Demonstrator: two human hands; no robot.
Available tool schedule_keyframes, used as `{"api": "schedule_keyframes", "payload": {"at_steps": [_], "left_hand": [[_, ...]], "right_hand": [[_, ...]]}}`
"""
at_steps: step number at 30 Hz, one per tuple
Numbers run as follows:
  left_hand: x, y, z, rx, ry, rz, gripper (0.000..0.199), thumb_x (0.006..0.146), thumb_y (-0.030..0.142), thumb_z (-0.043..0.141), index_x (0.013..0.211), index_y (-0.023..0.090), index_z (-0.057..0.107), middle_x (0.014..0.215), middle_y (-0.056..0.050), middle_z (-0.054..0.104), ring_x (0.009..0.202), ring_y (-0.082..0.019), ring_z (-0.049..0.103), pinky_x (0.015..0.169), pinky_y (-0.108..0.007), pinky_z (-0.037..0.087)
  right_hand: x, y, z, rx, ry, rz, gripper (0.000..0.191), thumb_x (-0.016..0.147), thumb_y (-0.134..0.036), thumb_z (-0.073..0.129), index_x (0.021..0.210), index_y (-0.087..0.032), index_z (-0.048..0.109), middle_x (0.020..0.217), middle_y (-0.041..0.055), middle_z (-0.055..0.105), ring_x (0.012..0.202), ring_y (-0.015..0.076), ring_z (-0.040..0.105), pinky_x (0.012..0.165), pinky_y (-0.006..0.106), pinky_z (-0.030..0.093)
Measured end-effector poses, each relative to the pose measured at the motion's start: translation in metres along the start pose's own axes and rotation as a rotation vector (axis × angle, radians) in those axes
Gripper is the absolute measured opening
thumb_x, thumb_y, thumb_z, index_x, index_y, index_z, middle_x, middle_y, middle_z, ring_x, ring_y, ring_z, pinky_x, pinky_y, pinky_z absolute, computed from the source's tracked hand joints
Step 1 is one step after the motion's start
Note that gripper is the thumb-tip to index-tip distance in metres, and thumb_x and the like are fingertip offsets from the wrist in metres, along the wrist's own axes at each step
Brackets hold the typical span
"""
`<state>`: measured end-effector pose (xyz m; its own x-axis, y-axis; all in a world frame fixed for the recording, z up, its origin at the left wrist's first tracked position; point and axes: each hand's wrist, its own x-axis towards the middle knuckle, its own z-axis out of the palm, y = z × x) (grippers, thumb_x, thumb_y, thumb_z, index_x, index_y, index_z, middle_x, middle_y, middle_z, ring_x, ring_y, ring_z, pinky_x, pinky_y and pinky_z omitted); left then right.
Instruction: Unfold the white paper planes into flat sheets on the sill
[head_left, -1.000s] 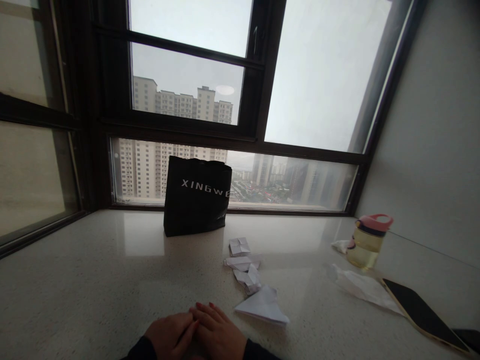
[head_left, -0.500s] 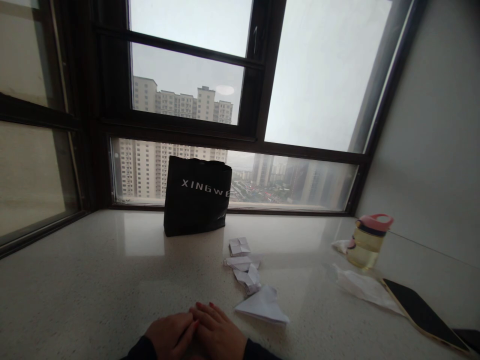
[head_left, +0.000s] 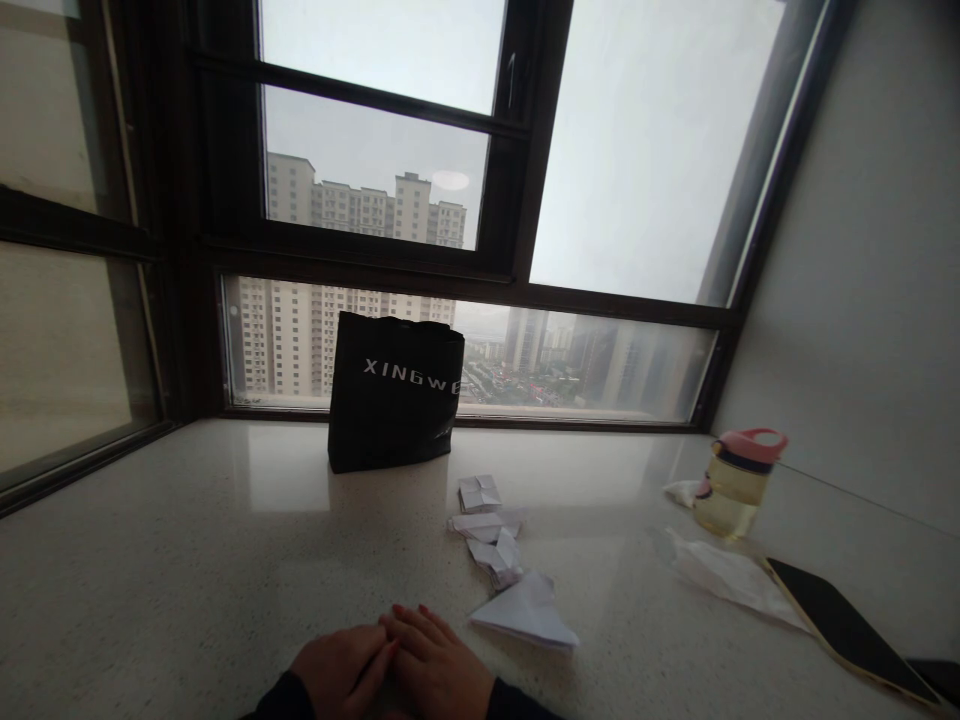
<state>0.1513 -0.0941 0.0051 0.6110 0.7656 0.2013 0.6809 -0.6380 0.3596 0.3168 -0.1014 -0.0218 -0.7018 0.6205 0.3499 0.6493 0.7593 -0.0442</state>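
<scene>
My left hand (head_left: 343, 668) and my right hand (head_left: 436, 662) rest together at the bottom of the view, fingers touching and partly overlapping. My left hand's fingers are mostly tucked out of sight by the right ones. On my right hand the fingers lie pressed together, red nails showing. No object is visible in them. Just right of my right hand lies a folded white paper triangle (head_left: 526, 612). Behind it, in a row leading away, are a folded paper piece (head_left: 498, 556), a flat folded strip (head_left: 487, 525) and a small folded square (head_left: 479, 492).
A black bag (head_left: 394, 400) stands on the pale speckled counter (head_left: 187, 580) by the window. At the right are a bottle with a pink lid (head_left: 735, 485), a crumpled tissue (head_left: 731, 575) and a dark tablet-like object (head_left: 847, 625).
</scene>
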Motion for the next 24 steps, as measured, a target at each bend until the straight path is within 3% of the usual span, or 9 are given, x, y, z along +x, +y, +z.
{"api": "schedule_keyframes", "payload": {"at_steps": [24], "left_hand": [[-0.0038,0.0096,-0.0052,0.049,0.036,-0.024,0.04,0.081,0.036,0.016,0.076,0.021,0.053,0.075,-0.004,0.063,0.069,-0.017,0.058,0.058,-0.023,0.042]], "right_hand": [[0.0001,0.0008,0.0037,-0.045,0.044,-0.009,0.045,0.08,-0.049,0.035,0.111,-0.018,0.042,0.121,0.0029,0.043,0.112,0.0177,0.034,0.092,0.033,0.029]]}}
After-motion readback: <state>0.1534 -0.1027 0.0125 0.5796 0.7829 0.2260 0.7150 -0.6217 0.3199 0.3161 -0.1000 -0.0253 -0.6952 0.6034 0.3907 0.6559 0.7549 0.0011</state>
